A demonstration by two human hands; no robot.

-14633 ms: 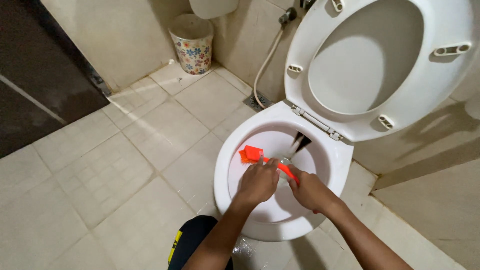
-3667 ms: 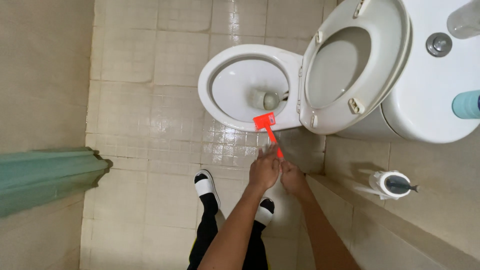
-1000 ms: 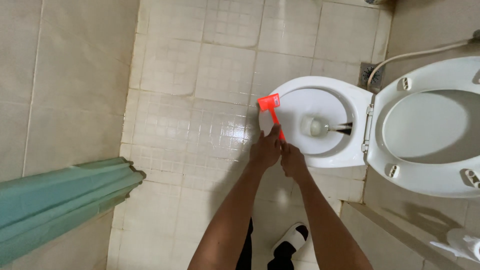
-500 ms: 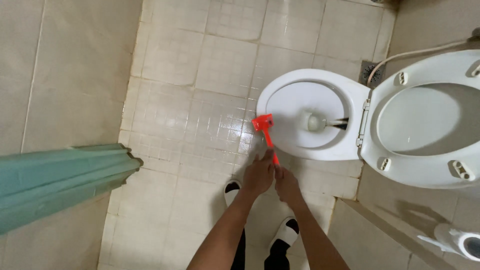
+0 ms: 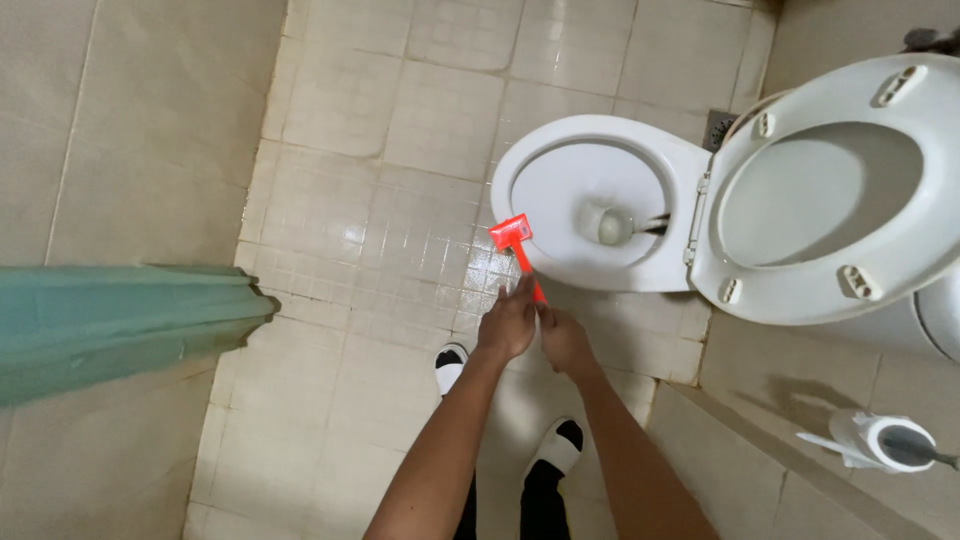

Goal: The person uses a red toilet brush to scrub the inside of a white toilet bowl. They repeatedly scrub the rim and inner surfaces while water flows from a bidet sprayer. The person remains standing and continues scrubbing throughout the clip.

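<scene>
Left hand (image 5: 506, 325) and right hand (image 5: 563, 340) both clasped the red scraper (image 5: 520, 248) low on its handle | head hovered beside toilet bowl (image 5: 530, 165) rim | looked light, stiff plastic, possibly slippery.

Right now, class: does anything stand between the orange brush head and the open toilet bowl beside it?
Nothing visible does. Both hands, left hand and right hand, grip the orange brush by its handle. Its head hangs over the tiled floor, just outside the toilet bowl rim, with the seat lid raised.

Soft even light, sharp, wide-angle edge distortion
</scene>
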